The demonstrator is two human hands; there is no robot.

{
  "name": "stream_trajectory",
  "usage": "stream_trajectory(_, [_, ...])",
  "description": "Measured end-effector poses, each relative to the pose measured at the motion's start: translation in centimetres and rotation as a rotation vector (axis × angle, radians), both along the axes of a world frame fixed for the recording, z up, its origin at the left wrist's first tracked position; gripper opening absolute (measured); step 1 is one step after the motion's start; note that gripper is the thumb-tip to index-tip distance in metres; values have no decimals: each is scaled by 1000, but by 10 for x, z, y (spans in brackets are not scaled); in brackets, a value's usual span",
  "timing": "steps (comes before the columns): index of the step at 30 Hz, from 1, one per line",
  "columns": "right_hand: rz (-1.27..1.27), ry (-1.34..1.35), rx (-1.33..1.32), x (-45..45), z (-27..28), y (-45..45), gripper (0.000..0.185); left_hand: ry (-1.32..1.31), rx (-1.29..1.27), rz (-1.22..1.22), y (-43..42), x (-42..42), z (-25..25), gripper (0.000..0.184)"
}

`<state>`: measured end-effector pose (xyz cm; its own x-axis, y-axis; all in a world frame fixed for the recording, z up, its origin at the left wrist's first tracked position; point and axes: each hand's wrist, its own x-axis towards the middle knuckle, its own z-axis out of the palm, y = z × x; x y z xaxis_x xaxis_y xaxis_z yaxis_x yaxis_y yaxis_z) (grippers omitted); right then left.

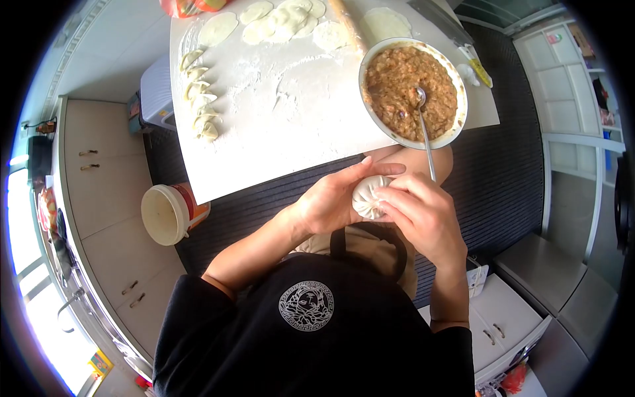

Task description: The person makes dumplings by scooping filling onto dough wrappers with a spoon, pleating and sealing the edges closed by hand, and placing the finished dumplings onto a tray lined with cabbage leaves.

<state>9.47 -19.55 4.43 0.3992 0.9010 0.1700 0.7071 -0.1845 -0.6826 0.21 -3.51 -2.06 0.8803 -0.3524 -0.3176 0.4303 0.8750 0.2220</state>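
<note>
A round, pleated white bun (368, 198) rests in my left hand (331, 197), its fingers curved beneath and behind it. The fingertips of my right hand (421, 213) pinch the bun's gathered folds from the right. Just beyond my hands, a white bowl (462, 112) of brown filling (397, 86) stands at the table's near right edge, with a metal spoon (425, 132) leaning in it. On the floury white table (264, 132), folded dumplings (200, 99) form a line at the left. Flat dough rounds (284, 23) lie along the far side.
A rolling pin (348, 25) lies behind the bowl. At the table's far right are a large knife (442, 21) and a yellow item (481, 71). A white bucket (164, 215) stands on the floor at the left, and cabinets (109, 172) line that side.
</note>
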Motion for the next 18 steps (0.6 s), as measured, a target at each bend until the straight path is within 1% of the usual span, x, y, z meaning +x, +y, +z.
stream_trajectory(3, [35, -9, 23, 1, -1, 0, 23, -2, -7, -62, 3, 2, 4, 66])
stream_trajectory(6, [9, 10, 50, 1, -5, 0, 28, -23, -5, -109, 8, 3, 4, 70])
stream_trajectory(9, [-3, 59, 27, 0, 6, 2, 27, -17, 10, -125, 11, 5, 6, 74])
stream_trajectory(12, [7, 7, 88, 2, -4, 1, 23, 1, -7, -157, 11, 6, 8, 79])
stream_trajectory(15, [64, -29, 90, 5, -7, -4, 23, 5, 0, -161, 13, 7, 12, 81])
stream_trajectory(18, [45, -94, 125, 4, -6, -2, 24, 9, -36, -145, 12, 8, 9, 82])
